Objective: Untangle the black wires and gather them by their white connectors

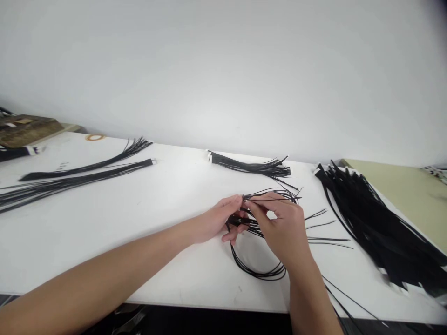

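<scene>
Near the middle of the white table, my left hand (223, 218) is closed around a bundle of thin black wires (256, 274), its fingers wrapped under them. My right hand (282, 221) pinches at the upper wires, its fingertips close to my left thumb. What lies exactly between the right fingertips is too small to make out. Part of the bundle curves down in a loop below the hands. Loose wire ends fan out to the right, and some run down past my right forearm to the table's front edge.
Black wire bundles with white ends (244, 164) lie behind the hands; others (104, 179) lie at the left. A large pile of black cables (377, 228) covers the right side. A tan ring (95, 137) and a brown object (30, 130) are at the back left.
</scene>
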{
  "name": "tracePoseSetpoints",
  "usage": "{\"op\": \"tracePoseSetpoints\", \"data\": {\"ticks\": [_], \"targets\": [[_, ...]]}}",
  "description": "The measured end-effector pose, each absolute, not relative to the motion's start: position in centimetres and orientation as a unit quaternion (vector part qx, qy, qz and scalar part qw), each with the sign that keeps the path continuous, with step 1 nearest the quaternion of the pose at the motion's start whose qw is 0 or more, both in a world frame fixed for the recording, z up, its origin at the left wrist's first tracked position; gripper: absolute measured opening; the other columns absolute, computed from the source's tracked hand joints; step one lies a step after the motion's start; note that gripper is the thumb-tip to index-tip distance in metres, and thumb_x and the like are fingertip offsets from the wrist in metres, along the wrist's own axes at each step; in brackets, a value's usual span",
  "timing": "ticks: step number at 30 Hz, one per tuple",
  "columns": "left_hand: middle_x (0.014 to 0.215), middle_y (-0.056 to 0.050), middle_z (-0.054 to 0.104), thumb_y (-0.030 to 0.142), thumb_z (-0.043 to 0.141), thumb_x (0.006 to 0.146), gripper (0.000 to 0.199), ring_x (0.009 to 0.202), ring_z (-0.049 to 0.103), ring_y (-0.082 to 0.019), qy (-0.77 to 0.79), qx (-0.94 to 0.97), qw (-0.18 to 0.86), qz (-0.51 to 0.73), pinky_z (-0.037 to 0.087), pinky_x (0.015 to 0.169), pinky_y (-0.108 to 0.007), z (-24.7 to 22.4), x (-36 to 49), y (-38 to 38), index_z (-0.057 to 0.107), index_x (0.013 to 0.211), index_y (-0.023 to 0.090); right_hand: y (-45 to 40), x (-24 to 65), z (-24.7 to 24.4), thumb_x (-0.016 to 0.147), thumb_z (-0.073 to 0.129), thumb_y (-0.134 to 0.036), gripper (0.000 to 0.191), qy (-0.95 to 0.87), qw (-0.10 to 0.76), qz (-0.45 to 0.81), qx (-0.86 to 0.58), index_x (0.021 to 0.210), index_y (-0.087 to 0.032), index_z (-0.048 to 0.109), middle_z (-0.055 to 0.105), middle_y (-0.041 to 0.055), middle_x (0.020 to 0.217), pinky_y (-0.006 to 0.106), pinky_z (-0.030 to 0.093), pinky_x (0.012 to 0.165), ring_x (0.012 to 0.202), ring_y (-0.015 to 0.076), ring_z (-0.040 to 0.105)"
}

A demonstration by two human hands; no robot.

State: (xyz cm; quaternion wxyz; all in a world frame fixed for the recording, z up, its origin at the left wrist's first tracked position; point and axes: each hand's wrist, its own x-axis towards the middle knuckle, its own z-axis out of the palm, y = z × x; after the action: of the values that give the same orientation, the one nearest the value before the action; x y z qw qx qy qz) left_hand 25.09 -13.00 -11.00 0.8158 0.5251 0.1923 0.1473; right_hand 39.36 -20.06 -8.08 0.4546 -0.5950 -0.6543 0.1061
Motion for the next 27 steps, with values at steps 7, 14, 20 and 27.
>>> {"op": "tracePoseSetpoints", "data": {"ticks": [7, 14, 20, 27], "targets": [[0.057, 0.006, 0.049, 0.062, 0.027, 0.087, 0.049, 0.031, 0.032, -0.003, 0.226, 0.526, 0.805, 0.153, 0.043, 0.044, -0.023, -11.0, 25.1, -13.0, 0.047, 0.090, 0.018, -19.9, 39.2, -8.3, 0.080, 0.058, -0.023, 0.014, -0.622, 0.469, 0.098, -0.619, 0.072, -0.023, 0.070, 0.068, 0.0004, 0.071, 0.024, 0.047, 0.051, 0.065, 0.0141, 0.061], [0.056, 0.005, 0.053, 0.055, 0.037, 0.089, 0.037, 0.029, 0.032, -0.002, 0.236, 0.505, 0.812, 0.172, 0.041, 0.040, -0.021, -11.2, 25.2, -12.8, 0.044, 0.087, 0.019, -20.0, 39.6, -8.5, 0.078, 0.063, -0.025, 0.007, -0.615, 0.464, 0.062, -0.635, 0.077, -0.023, 0.070, 0.067, 0.0001, 0.074, 0.025, 0.047, 0.052, 0.060, 0.0117, 0.055], [0.062, 0.007, 0.051, 0.056, 0.036, 0.088, 0.037, 0.029, 0.025, 0.000, 0.259, 0.432, 0.836, 0.218, 0.039, 0.040, -0.020, -10.6, 25.3, -12.5, 0.039, 0.082, 0.020, -20.0, 40.3, -8.0, 0.079, 0.062, -0.021, 0.015, -0.608, 0.559, -0.014, -0.563, 0.093, -0.023, 0.067, 0.065, 0.0024, 0.081, 0.027, 0.051, 0.060, 0.070, 0.0136, 0.059], [0.069, 0.008, 0.051, 0.058, 0.041, 0.086, 0.037, 0.030, 0.026, 0.000, 0.262, 0.335, 0.866, 0.261, 0.036, 0.042, -0.019, -10.9, 25.1, -12.1, 0.039, 0.080, 0.021, -20.0, 41.8, -8.5, 0.082, 0.057, -0.034, 0.018, -0.365, 0.643, 0.062, -0.671, 0.093, -0.020, 0.062, 0.064, 0.0068, 0.093, 0.031, 0.054, 0.061, 0.076, 0.0167, 0.063]]}}
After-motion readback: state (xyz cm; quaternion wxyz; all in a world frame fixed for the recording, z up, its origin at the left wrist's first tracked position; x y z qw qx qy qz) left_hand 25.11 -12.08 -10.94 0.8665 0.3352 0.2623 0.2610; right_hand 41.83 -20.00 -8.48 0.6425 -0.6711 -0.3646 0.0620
